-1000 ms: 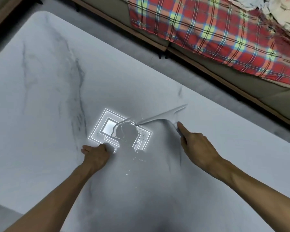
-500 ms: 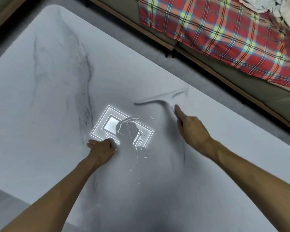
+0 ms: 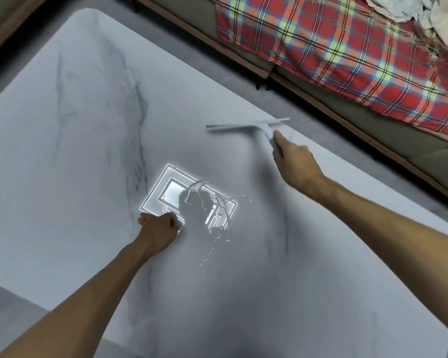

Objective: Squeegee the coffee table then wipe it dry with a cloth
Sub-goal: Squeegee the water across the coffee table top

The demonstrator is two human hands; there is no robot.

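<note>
The right hand (image 3: 294, 161) grips the handle of a pale squeegee (image 3: 246, 126), fingers wrapped round it and the forefinger laid along the shaft. The blade lies on the white marble coffee table (image 3: 62, 151), close to its far edge and roughly parallel to it. The left hand (image 3: 158, 228) is curled into a fist with its knuckles resting on the tabletop nearer the person; whether it holds anything cannot be told. Just beside that fist, a patch of water (image 3: 212, 200) shows streaks and droplets across the bright reflection of a square ceiling light (image 3: 171, 195). Beyond the table stands a sofa (image 3: 398, 140) draped with a red plaid blanket (image 3: 334, 47)
</note>
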